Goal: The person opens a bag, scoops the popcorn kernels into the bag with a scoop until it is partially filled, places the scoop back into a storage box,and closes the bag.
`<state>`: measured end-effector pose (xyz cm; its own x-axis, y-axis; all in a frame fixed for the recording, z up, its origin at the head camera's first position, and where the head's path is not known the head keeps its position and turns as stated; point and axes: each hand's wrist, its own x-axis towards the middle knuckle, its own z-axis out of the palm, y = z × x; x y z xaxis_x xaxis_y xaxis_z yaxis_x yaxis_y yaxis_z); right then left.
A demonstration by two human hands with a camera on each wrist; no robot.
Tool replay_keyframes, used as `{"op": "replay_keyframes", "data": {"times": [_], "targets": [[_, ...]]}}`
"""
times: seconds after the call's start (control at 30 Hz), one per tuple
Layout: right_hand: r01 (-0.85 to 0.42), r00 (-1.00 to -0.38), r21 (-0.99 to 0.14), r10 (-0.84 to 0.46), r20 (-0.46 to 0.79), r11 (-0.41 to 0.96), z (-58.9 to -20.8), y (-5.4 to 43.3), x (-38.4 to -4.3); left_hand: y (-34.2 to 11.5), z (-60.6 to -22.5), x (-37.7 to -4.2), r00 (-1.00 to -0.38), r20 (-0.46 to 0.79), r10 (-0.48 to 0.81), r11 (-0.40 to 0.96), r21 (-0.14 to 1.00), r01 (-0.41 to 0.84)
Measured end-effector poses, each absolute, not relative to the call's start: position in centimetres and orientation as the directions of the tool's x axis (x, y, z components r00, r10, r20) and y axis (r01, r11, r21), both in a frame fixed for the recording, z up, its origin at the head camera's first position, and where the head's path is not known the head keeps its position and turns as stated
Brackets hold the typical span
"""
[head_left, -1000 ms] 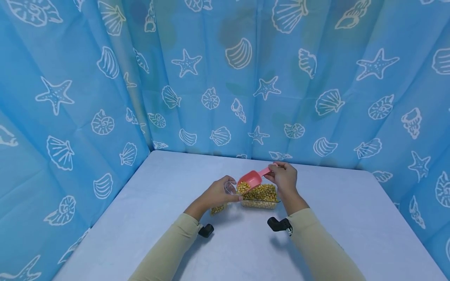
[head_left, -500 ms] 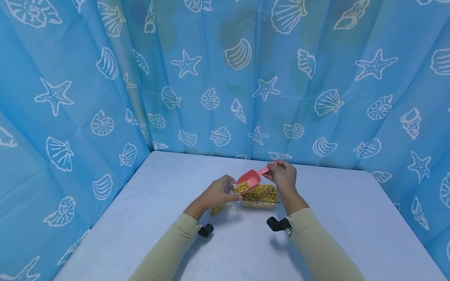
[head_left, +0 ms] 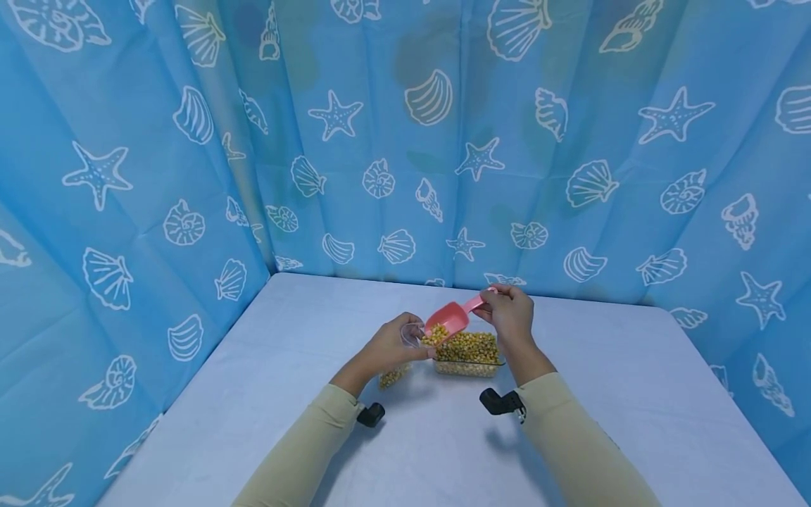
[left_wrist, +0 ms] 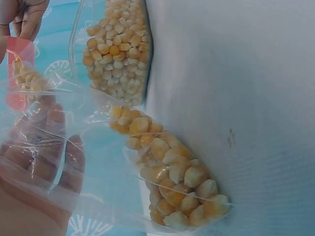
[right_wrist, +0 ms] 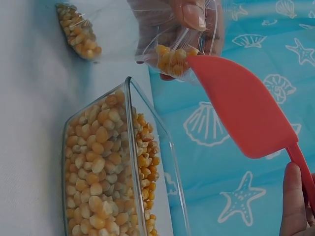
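Observation:
My left hand holds a clear plastic bag by its spread mouth. Corn kernels fill the bottom corner of the bag, which hangs down by the table. With thumb and fingers, my right hand grips the handle of a pink scoop. The scoop slants down to the left, its tip inside the bag's mouth, and more kernels lie at its lip. Beneath the scoop, a glass container full of corn kernels stands on the table. Some left-hand fingers show only through the plastic.
A white-covered table lies under everything. Behind it and to the left hangs a blue curtain with white shells and starfish. Each wrist carries a small black camera, one at the left sleeve.
The scoop has risen a little and shifted slightly left, and kernels have slid to its lip. My left hand keeps its hold on the bag with little movement.

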<state>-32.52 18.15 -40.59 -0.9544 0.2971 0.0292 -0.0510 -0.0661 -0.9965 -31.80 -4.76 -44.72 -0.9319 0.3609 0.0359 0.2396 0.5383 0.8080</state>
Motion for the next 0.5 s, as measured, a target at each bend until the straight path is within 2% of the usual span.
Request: {"op": "replay_keyframes", "data": {"times": [0.23, 0.5], "targets": [[-0.109, -0.949, -0.991, 0.306, 0.082, -0.074, -39.93, 17.83, -32.36, -4.86, -44.72, -32.03, -0.928, 0.086, 0.363, 0.532, 0.799, 0.282], [-0.096, -0.951, -0.993, 0.3, 0.073, -0.063, -39.93, 17.61, -32.38, -5.04, -44.83, -31.85, -0.937, 0.074, 0.342, 0.532, 0.806, 0.258]]}}
